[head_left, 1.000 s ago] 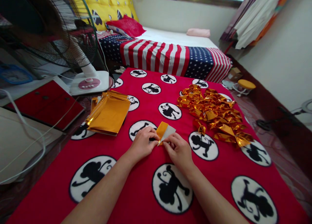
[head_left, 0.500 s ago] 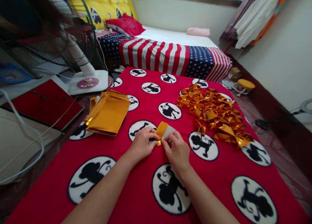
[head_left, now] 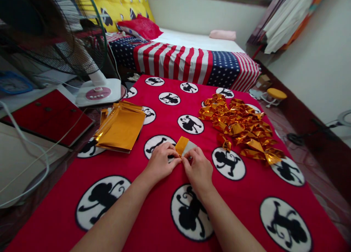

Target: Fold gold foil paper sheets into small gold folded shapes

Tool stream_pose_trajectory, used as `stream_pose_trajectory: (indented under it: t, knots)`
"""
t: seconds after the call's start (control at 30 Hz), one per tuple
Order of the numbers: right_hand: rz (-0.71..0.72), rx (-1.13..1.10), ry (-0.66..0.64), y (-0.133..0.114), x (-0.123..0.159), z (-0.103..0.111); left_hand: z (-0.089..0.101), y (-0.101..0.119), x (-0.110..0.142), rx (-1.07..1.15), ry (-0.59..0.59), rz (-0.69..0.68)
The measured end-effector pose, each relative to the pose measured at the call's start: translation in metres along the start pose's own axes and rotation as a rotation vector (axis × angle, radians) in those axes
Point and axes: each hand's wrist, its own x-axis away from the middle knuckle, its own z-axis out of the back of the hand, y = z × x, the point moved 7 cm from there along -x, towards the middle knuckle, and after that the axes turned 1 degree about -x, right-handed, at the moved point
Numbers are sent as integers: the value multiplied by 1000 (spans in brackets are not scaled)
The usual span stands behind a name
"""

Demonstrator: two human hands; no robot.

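A partly folded sheet of gold foil paper (head_left: pixel 182 145), gold on one side and pale grey on the other, lies between my hands on the red cloth (head_left: pixel 153 222). Its near edge is pinched by my left hand (head_left: pixel 163 160), thumb against fingers. My right hand (head_left: pixel 199 165) pinches the same edge on the other side, its fingertips close to the left ones. The fingers hide the fold itself. To the left rests a stack of flat gold foil sheets (head_left: pixel 123 126). A heap of folded gold foil pieces (head_left: pixel 241 126) spreads over the cloth on the right.
An electric fan (head_left: pixel 98 89) stands at the left beside a red panel (head_left: pixel 49 113), with white cables (head_left: pixel 30 138) running near the table. Behind the table is a bed with a striped, starred cover (head_left: pixel 175 60). A small yellow stool (head_left: pixel 276 94) sits at the right.
The small gold flap that showed below my fingertips is now folded in or covered. My left thumb has shifted slightly right, nearer my right fingertips.
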Motion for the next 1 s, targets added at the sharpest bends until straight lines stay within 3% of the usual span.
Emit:
stream_pose_trajectory:
  t: [1.0]
  knots:
    - [-88,26,-50,0,-4,1,-6,-4,3,-55,50,57]
